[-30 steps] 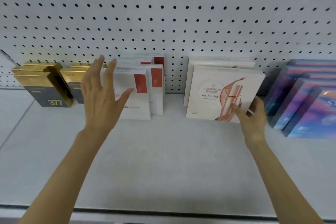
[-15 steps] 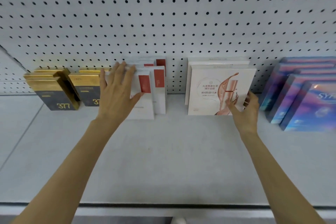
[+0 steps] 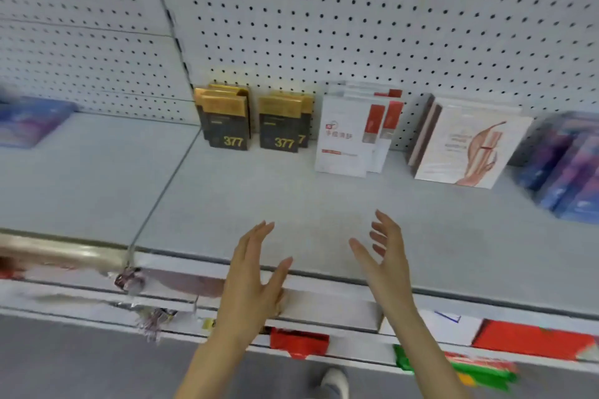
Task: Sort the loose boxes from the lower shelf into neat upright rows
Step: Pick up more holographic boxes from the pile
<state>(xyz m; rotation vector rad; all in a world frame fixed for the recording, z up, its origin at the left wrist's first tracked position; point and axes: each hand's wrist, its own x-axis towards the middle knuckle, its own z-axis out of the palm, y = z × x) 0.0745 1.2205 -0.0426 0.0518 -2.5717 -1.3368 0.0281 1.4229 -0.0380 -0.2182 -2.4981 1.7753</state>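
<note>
Hands at bottom centre: left hand (image 3: 249, 285) and right hand (image 3: 385, 266) hover over the shelf (image 3: 291, 197) edge, both spread and empty, probably lining up another grab. Gold boxes (image 3: 227, 120), white boxes (image 3: 350, 136) and cream boxes (image 3: 470, 146) stand mid-frame, backed against the pegboard (image 3: 356, 26) for support. Loose boxes (image 3: 531, 340) lie blurry along the bottom.

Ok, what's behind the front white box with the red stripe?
Behind the front white box, a second white box peeks out on its right, and a third box's top edge shows above. The rest is covered.
</note>
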